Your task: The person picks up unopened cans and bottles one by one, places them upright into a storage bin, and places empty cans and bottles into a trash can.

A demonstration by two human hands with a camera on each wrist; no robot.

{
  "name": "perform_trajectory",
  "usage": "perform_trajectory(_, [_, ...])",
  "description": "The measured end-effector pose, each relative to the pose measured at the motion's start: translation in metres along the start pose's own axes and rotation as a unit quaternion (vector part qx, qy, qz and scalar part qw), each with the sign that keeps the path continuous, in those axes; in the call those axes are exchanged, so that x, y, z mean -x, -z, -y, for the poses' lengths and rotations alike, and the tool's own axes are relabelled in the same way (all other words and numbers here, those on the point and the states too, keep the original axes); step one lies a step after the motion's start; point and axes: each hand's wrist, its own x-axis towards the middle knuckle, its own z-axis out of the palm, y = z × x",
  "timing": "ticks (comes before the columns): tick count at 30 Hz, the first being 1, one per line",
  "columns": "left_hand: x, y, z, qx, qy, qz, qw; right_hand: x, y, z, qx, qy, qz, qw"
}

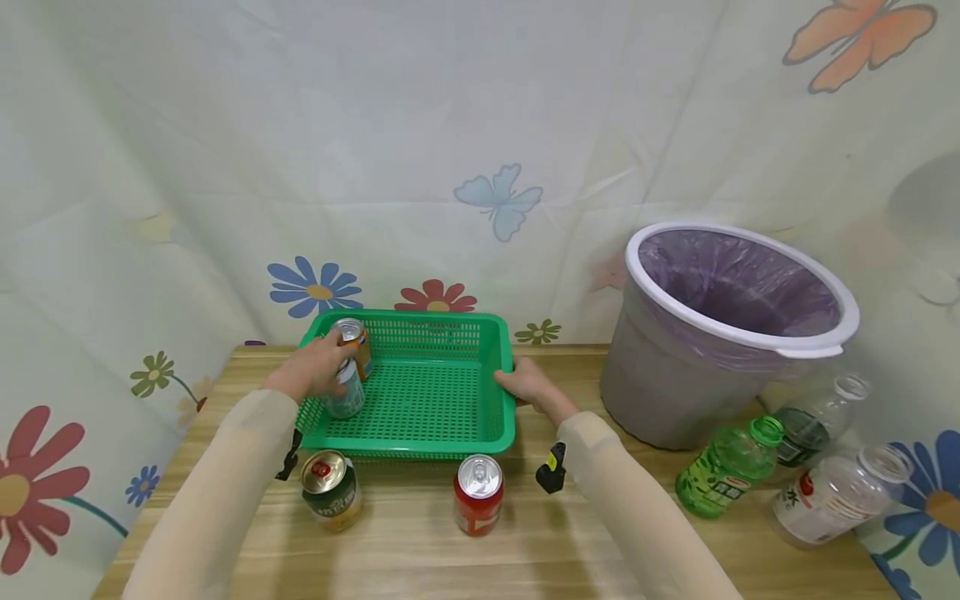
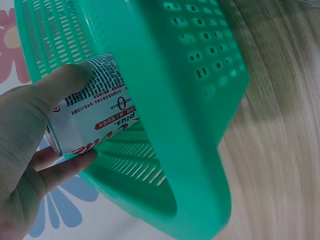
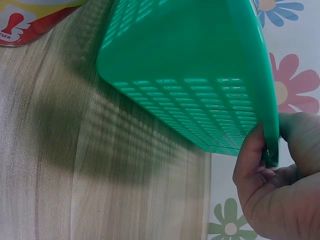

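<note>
A green plastic basket (image 1: 423, 408) with slotted walls stands on the wooden table. My left hand (image 1: 311, 367) reaches over its left end and holds a pale can (image 2: 100, 110) with red and black print, thumb on one side and fingers on the other. Just behind that can, inside the basket, an orange can (image 1: 364, 360) stands upright, partly covered by my fingers. At the opposite end my right hand (image 1: 531, 385) grips the basket's rim, fingers curled beneath the lip. In front of the basket stand a dark green can (image 1: 333, 500) with a gold top and a red can (image 1: 477, 504).
A grey bin (image 1: 667, 375) with a white rim and purple liner stands at the back right. Beside it are a green bottle (image 1: 723, 471), a clear bottle with a dark label (image 1: 806, 429) and another clear bottle (image 1: 832, 500). A flowered curtain (image 1: 420, 150) hangs behind the table.
</note>
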Motion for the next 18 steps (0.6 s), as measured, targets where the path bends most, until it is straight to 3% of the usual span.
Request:
perform_trajectory(6, [-0.0005, -0.0013, 0.001, -0.007, 0.002, -0.009, 0.9999, -0.0005, -0.001, -0.0008, 0.022, -0.002, -0.01, 0.9997])
perform_trajectory(18, [-0.0017, -0.0004, 0.0013, 0.0, 0.002, -0.014, 0.9999, 0.0024, 0.0004, 0.0017, 0.009, -0.003, -0.006, 0.9999])
